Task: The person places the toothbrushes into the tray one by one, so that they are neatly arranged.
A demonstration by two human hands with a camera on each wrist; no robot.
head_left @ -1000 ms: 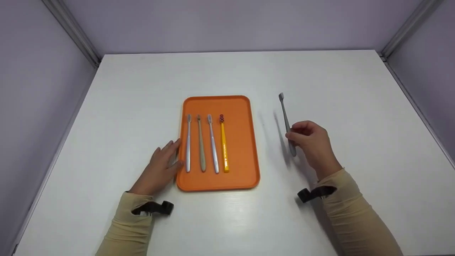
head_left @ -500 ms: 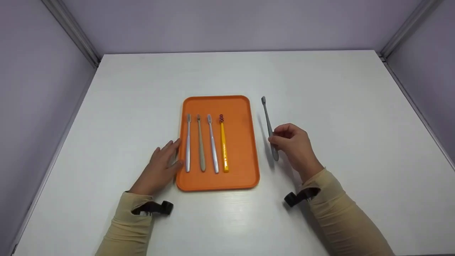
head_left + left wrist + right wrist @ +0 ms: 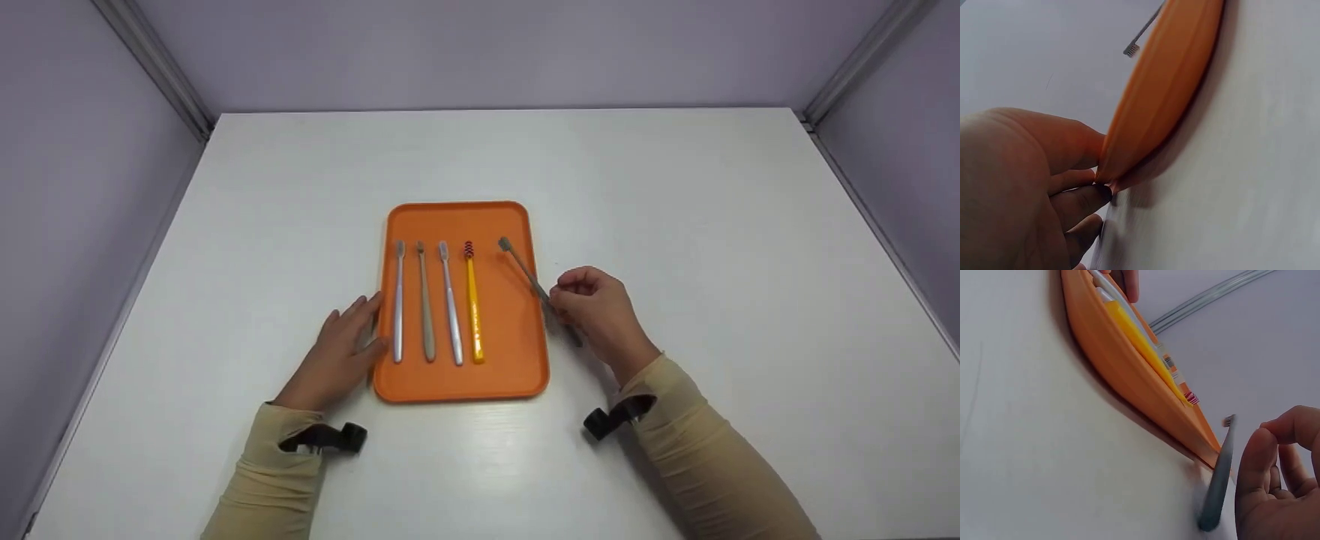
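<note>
Pinching the dark grey toothbrush (image 3: 534, 285) near the middle of its handle, my right hand (image 3: 596, 311) has its fingers (image 3: 570, 289) curled round the shaft, thumb against the fingertips. I see the brush slanting across the tray's right edge: its bristle head (image 3: 505, 244) is over the tray's orange floor, to the right of the yellow toothbrush (image 3: 473, 304), while its tail end sticks out below my hand over the tabletop (image 3: 675, 187). In the right wrist view the grey handle (image 3: 1217, 481) stands just beside the tray's rim (image 3: 1129, 377), with my curled fingers (image 3: 1258, 461) close behind it; I cannot tell whether the brush touches the rim.

My left hand (image 3: 337, 352) lies flat on the tabletop with its fingers (image 3: 364, 315) straight and loosely spread, the fingertips and thumb resting against the left edge of the orange tray (image 3: 517, 367). The left wrist view shows those fingers (image 3: 1081, 197) pressed up to the tray's outer wall (image 3: 1168, 84), with the grey brush head (image 3: 1131, 49) showing above the far rim.

Four brushes lie side by side in the tray, heads pointing away from me: a silver one (image 3: 397, 304) at the left, then a beige one (image 3: 426, 307), a pale lilac one (image 3: 451, 304), and the yellow one. Both sleeves are beige, each with a black strap at the wrist.
</note>
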